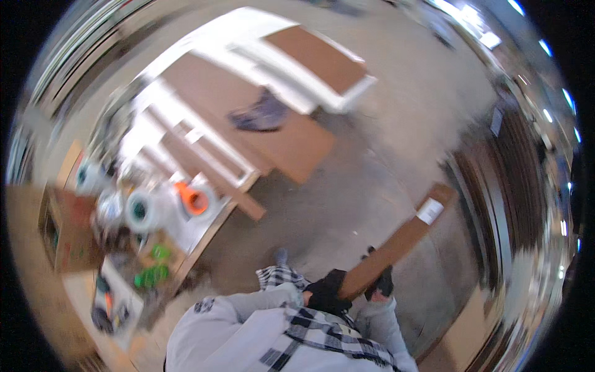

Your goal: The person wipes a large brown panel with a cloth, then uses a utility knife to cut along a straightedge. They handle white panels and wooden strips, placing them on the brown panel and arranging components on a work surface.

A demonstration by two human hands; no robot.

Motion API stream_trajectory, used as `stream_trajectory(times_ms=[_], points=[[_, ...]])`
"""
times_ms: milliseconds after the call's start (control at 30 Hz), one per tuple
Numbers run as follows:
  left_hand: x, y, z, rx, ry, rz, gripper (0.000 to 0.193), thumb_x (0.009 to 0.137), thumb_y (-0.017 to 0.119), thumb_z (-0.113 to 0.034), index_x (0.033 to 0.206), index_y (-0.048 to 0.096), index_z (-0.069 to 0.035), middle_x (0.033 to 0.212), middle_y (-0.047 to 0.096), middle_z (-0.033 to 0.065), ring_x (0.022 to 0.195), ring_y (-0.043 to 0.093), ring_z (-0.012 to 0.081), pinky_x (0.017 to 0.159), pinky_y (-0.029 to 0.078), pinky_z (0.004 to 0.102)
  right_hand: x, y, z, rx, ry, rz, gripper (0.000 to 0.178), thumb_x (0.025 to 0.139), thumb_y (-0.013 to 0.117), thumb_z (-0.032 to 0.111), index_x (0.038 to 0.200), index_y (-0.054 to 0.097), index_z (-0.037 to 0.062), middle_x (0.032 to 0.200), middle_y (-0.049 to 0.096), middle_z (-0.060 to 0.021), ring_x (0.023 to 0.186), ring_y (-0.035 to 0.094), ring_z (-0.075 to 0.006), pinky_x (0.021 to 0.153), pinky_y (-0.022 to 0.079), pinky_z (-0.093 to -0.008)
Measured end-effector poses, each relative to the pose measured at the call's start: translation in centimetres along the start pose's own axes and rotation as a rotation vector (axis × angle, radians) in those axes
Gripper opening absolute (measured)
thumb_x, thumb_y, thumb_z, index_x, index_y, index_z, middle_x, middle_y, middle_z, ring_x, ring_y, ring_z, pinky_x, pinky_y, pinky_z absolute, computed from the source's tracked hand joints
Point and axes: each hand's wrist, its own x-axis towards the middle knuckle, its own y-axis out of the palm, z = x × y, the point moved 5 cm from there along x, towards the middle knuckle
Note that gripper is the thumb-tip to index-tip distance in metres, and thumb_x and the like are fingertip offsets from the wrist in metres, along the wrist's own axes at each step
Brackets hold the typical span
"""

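A long, narrow brown board (396,245) with a white label near its far end slants away from my body to the right. Its near end is in my left hand (328,291), which wears a black glove and is closed on it. My right hand (380,284), gloved in black too, cups the board from beneath a little farther along; fingertips show on the far side. The board covers part of the right palm.
To the left, a table bears brown panels (297,146), a dark cloth (260,115), an orange tape roll (193,199), clear film rolls (139,209) and green items (152,276). A cardboard box (74,232) stands beside it. Dark long profiles (514,167) are stacked at right.
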Motion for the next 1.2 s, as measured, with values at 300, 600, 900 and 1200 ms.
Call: stream_trajectory(times_ms=[300, 600, 900, 1200], points=[[4.6, 5.5, -4.3, 0.256, -0.039, 0.509, 0.045, 0.064, 0.073, -0.027, 0.095, 0.057, 0.001, 0.083, 0.063, 0.0144, 0.078, 0.061, 0.0228, 0.070, 0.048, 0.0320, -3.5, -3.4, 3.5, 0.060, -0.245, -0.189, 0.054, 0.081, 0.062, 0.027, 0.125, 0.042, 0.0017, 0.116, 0.053, -0.0110, 0.107, 0.050, -0.0230, 0.092, 0.041, -0.0364], [5.0, 10.7, 3.6, 0.391, -0.392, 0.701, 0.051, 0.072, 0.070, -0.024, 0.108, 0.043, 0.002, 0.090, 0.059, 0.0146, 0.077, 0.060, 0.0243, 0.069, 0.049, 0.0360, -25.2, -22.4, 13.4, -0.727, -0.222, -1.195, 0.068, 0.068, 0.066, 0.056, 0.107, 0.056, 0.0010, 0.100, 0.060, -0.0166, 0.091, 0.057, -0.0284, 0.080, 0.044, -0.0364], [7.7, 31.8, 6.7, 0.189, -0.454, 0.660, 0.051, 0.077, 0.064, -0.010, 0.118, 0.035, 0.001, 0.078, 0.052, 0.0105, 0.061, 0.057, 0.0228, 0.052, 0.049, 0.0365, -57.2, -49.5, 17.5, -0.832, 0.250, -1.912, 0.071, 0.055, 0.076, 0.052, 0.107, 0.056, 0.0063, 0.104, 0.060, -0.0168, 0.101, 0.056, -0.0329, 0.085, 0.045, -0.0388], [5.1, 65.9, 3.2, 0.197, -0.379, 1.018, 0.045, 0.080, 0.060, -0.014, 0.116, 0.039, 0.003, 0.083, 0.053, 0.0086, 0.072, 0.055, 0.0184, 0.064, 0.047, 0.0319, -72.6, -69.2, 20.5, -0.862, 0.419, -2.080, 0.071, 0.060, 0.074, 0.041, 0.122, 0.050, 0.0174, 0.114, 0.057, -0.0127, 0.108, 0.052, -0.0308, 0.093, 0.042, -0.0379]])
